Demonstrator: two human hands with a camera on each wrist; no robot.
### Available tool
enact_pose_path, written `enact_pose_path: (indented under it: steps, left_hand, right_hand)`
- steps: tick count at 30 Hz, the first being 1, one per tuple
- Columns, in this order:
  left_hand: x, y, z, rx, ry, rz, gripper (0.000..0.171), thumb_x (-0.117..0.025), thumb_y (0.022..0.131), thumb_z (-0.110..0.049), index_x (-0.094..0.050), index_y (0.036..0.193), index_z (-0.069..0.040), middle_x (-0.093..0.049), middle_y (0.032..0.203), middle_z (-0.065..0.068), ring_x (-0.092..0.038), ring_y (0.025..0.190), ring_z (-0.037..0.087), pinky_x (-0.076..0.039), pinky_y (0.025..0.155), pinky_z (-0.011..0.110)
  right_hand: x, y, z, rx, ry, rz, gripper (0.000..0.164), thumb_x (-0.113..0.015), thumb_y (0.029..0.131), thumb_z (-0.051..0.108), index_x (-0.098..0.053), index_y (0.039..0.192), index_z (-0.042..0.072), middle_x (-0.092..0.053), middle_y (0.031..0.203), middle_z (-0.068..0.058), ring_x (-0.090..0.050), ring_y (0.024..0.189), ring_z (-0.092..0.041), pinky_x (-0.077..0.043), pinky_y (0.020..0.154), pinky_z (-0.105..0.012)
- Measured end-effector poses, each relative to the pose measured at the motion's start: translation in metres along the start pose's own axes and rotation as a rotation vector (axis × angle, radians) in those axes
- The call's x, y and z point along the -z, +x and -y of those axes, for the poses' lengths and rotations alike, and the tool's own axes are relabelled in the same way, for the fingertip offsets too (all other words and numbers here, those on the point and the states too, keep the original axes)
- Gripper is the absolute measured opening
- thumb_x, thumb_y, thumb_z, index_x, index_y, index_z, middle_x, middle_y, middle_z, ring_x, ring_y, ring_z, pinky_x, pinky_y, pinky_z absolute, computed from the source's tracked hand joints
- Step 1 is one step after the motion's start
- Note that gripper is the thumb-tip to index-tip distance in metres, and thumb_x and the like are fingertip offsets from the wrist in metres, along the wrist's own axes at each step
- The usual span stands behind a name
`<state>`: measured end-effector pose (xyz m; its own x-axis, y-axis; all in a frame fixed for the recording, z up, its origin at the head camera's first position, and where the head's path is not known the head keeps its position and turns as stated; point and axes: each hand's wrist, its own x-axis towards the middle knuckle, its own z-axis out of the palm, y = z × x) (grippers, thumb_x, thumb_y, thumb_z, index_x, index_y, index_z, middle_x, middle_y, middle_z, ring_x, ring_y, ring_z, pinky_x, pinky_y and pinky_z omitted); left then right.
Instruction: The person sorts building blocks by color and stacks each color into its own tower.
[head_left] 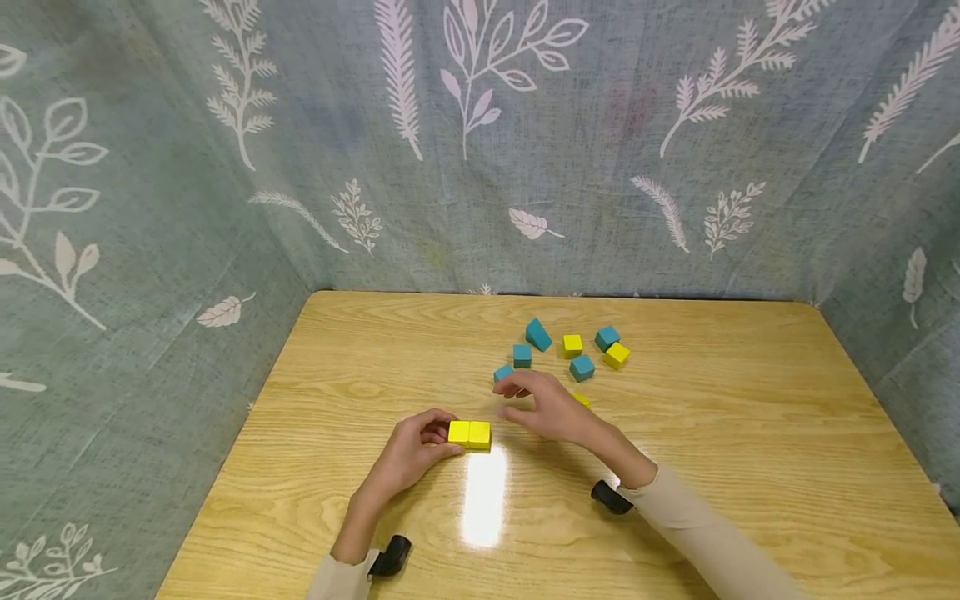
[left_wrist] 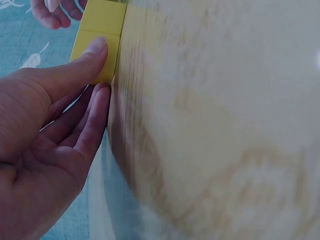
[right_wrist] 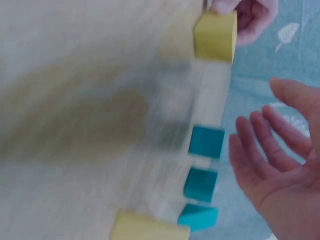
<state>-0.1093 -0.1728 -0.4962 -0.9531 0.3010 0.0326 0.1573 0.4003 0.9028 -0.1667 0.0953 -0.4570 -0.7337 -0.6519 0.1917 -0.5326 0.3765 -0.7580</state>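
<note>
Two yellow cubes stand side by side on the wooden table, faces touching. My left hand [head_left: 411, 452] pinches the left yellow cube [head_left: 459, 432] between thumb and fingers, as the left wrist view also shows. The right yellow cube [head_left: 480, 435] adjoins it, untouched by either hand. My right hand [head_left: 547, 408] hovers to the right of the pair, fingers spread and relaxed, holding nothing. Just beyond its fingertips lies a blue cube [head_left: 503, 373]; in the right wrist view a gap separates the hand from the blue cube [right_wrist: 206, 142]. A yellow block [head_left: 582, 400] is mostly hidden behind my right hand.
Farther back on the table [head_left: 360, 358] lie a blue wedge [head_left: 537, 334], a blue cube [head_left: 522, 356], a yellow cube [head_left: 572, 346] and another blue cube [head_left: 582, 367]. To their right, a blue cube [head_left: 607, 337] sits against a yellow cube [head_left: 617, 356]. Patterned curtain [head_left: 480, 225] surrounds the table.
</note>
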Motion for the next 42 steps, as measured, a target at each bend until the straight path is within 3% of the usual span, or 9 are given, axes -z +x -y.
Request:
enact_pose_path:
  steps: [7,12,24,33,42]
  left_hand:
    - [0.0,-0.001,0.0,0.009,0.025,0.007,0.033,-0.083,0.085,-0.001,-0.069,0.115,0.002,-0.068,0.103,0.01,-0.064,0.087,0.018,-0.059,0.079,0.027]
    - [0.0,-0.001,-0.001,0.014,0.038,0.001,0.033,-0.083,0.084,0.0,-0.07,0.115,-0.001,-0.069,0.104,0.009,-0.064,0.086,0.016,-0.058,0.079,0.025]
    - [-0.001,-0.001,0.0,-0.01,0.031,-0.002,0.033,-0.083,0.085,-0.001,-0.069,0.115,0.001,-0.068,0.102,0.01,-0.064,0.085,0.015,-0.058,0.078,0.026]
    - [0.001,-0.002,-0.002,0.004,0.024,-0.003,0.032,-0.082,0.085,-0.002,-0.07,0.114,0.0,-0.069,0.104,0.01,-0.064,0.087,0.017,-0.058,0.079,0.026]
    - [0.0,-0.002,-0.001,0.018,0.01,-0.006,0.034,-0.083,0.085,-0.002,-0.068,0.115,0.002,-0.068,0.103,0.011,-0.064,0.088,0.019,-0.059,0.08,0.029]
  right_hand:
    - [0.024,0.002,-0.013,0.002,0.0,0.007,0.027,-0.071,0.098,0.009,-0.066,0.122,-0.002,-0.068,0.12,-0.017,-0.066,0.109,-0.033,-0.054,0.097,-0.046]
    - [0.037,0.002,-0.023,-0.005,-0.01,-0.035,0.028,-0.071,0.098,0.006,-0.065,0.123,-0.004,-0.068,0.12,-0.019,-0.065,0.11,-0.033,-0.054,0.097,-0.048]
    - [0.063,0.0,-0.052,-0.016,-0.129,-0.167,0.025,-0.071,0.096,0.001,-0.067,0.119,-0.007,-0.068,0.118,-0.02,-0.064,0.109,-0.039,-0.053,0.095,-0.055]
    - [0.074,0.0,-0.066,-0.121,-0.31,-0.193,0.031,-0.072,0.095,0.001,-0.063,0.123,-0.01,-0.064,0.121,-0.026,-0.057,0.115,-0.044,-0.05,0.096,-0.056]
    - [0.074,0.0,-0.074,-0.17,-0.374,-0.171,0.034,-0.071,0.095,0.002,-0.063,0.124,-0.014,-0.062,0.112,-0.028,-0.06,0.092,-0.036,-0.053,0.077,-0.047]
